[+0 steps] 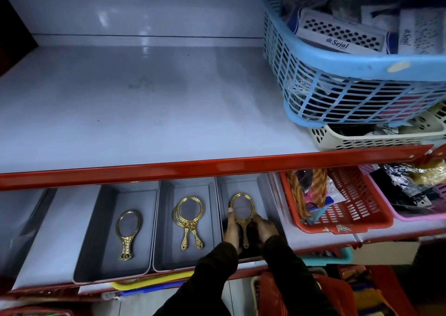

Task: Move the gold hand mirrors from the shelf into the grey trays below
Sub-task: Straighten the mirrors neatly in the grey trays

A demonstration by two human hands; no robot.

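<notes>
Three grey trays stand side by side on the lower shelf. The left tray [96,231] holds one gold oval hand mirror [127,234]. In the middle tray [166,219] lie two round gold mirrors [189,218], stacked with their handles splayed. Inside the right tray [263,190] is another gold oval mirror [241,215], with both hands on it. My left hand [231,228] grips its left rim and neck. My right hand [264,227] holds the right side at the handle. Both sleeves are dark. The white upper shelf [144,110] shows no mirrors.
A blue basket [337,79] of packaged goods sits on a cream basket [362,139] at the upper shelf's right. A red shelf lip [193,168] overhangs the trays. A red basket [342,209] and a pink basket [420,215] stand right of the trays.
</notes>
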